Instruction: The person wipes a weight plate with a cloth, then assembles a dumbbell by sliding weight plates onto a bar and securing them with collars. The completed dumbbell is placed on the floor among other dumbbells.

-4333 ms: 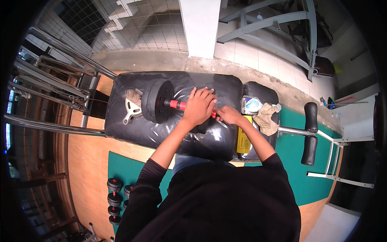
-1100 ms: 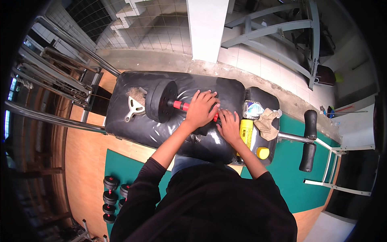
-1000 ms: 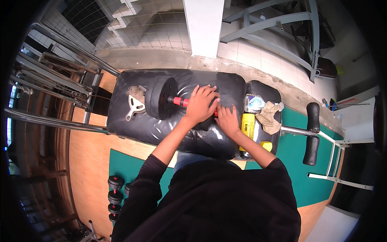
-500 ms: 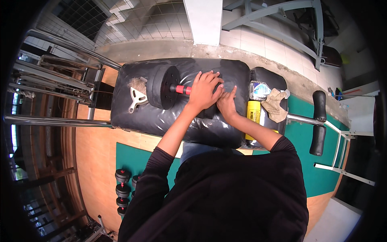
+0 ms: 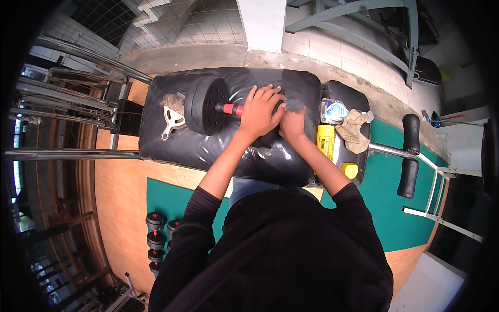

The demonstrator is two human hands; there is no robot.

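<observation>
A dumbbell with a red and black handle lies on a black padded bench. Its thick round plate stands on edge at the left; the right end is mostly hidden by my hands. My left hand curls its fingers over the dark right end, next to the handle. My right hand is closed against the outer side of that end, its fingertips partly hidden. Left of the plate lies a brush with pale bristles and a cream handle.
Right of my hands, a smaller pad holds a yellow bottle, a yellow cap, a clear blue-labelled pack and a beige work glove. Metal posts stand left. More dumbbells lie on the green mat.
My right hand has turned and its raised index finger has drawn in, while my left hand keeps its place on the dumbbell. The view has shifted slightly, showing more of the yellow cap.
</observation>
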